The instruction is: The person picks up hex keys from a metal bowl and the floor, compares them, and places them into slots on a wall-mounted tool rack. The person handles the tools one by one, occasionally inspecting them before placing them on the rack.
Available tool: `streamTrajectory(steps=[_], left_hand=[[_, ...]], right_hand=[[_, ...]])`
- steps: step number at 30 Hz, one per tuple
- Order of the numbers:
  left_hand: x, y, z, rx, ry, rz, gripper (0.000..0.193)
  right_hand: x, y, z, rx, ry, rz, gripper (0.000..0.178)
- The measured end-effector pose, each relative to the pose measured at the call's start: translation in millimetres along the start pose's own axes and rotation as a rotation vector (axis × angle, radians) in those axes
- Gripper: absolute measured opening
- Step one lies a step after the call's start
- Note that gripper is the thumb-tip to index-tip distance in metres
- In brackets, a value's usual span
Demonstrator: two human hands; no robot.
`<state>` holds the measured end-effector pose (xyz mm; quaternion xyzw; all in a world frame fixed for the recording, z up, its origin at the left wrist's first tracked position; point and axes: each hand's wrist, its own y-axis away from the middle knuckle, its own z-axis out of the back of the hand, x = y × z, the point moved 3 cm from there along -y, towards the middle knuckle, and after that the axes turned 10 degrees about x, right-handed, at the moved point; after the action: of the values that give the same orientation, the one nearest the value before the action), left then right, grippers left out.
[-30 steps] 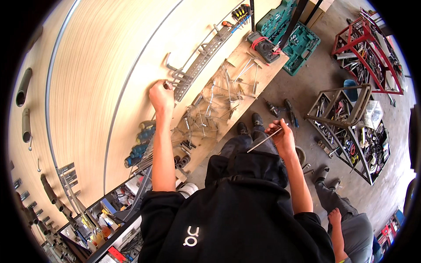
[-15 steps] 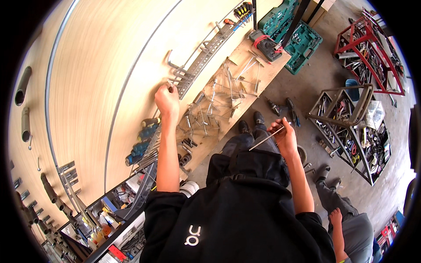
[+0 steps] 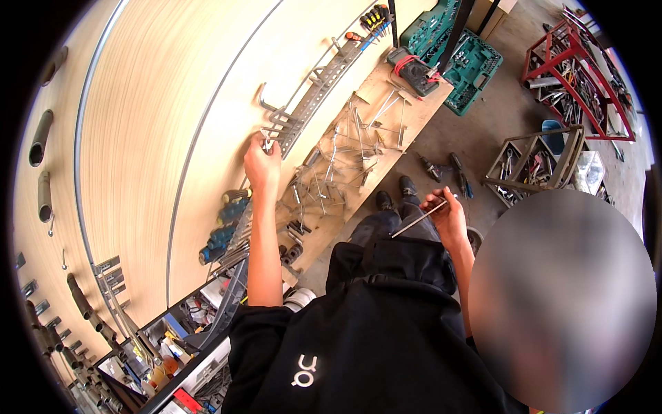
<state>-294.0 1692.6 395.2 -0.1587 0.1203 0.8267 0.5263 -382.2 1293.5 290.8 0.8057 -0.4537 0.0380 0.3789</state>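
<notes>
My left hand (image 3: 262,165) is raised at the near end of a perforated metal rack (image 3: 324,93) on the wood-grain panel (image 3: 152,103). Its fingers are pinched together around a small shiny metal piece, mostly hidden by the fingers. Bent hex keys (image 3: 270,103) stick out of the rack just beyond that hand. In front of my body, my right hand (image 3: 448,217) grips a thin straight metal rod (image 3: 414,224), which slants down to the left. Below the rack, many T-handled and bent metal tools (image 3: 338,162) lie heaped on a wooden shelf (image 3: 420,114).
Screwdrivers (image 3: 376,19) stand at the rack's far end. A multimeter (image 3: 416,72) with red leads and a green socket case (image 3: 472,72) sit beyond. Blue-handled screwdrivers (image 3: 224,231) are beside my left forearm. Tool carts (image 3: 531,162) stand at right. A person, mostly blurred out, is at lower right.
My left hand has shifted slightly down along the rack's end, and the metal piece in its fingers shows more. My right hand keeps the rod nearly still. A person has leaned in from the right.
</notes>
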Motion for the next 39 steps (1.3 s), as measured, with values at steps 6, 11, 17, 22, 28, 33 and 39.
streamTrajectory(steps=[6,11,17,22,28,33,39], left_hand=[[14.1,62.0,-13.4,-0.106,0.078,0.015,0.046],[26.1,144.9,-98.0,0.485,0.245,-0.120,0.042],[-40.1,239.5,-156.2,1.607,0.765,-0.121,0.030],[-64.1,280.4,-158.5,1.841,0.425,-0.393,0.022],[-80.4,336.4,-170.5,1.886,0.174,-0.569,0.021],[-87.5,417.1,-182.4,1.943,0.072,-0.669,0.025],[-62.6,496.4,-276.7,1.968,-0.288,-0.703,0.034]], right_hand=[[-10.0,14.0,24.2,-0.078,-0.110,0.048,0.029],[-40.8,50.5,64.0,-0.242,-0.161,0.172,0.044],[-101.6,119.3,62.0,-0.371,-0.438,0.295,0.052],[-154.8,178.8,65.1,-0.442,-0.632,0.391,0.047],[-208.0,228.0,64.2,-0.378,-0.423,0.262,0.026],[-248.5,243.4,108.0,-0.608,-0.466,0.394,0.016],[-308.9,243.0,282.6,-0.862,-0.437,0.164,0.016]])
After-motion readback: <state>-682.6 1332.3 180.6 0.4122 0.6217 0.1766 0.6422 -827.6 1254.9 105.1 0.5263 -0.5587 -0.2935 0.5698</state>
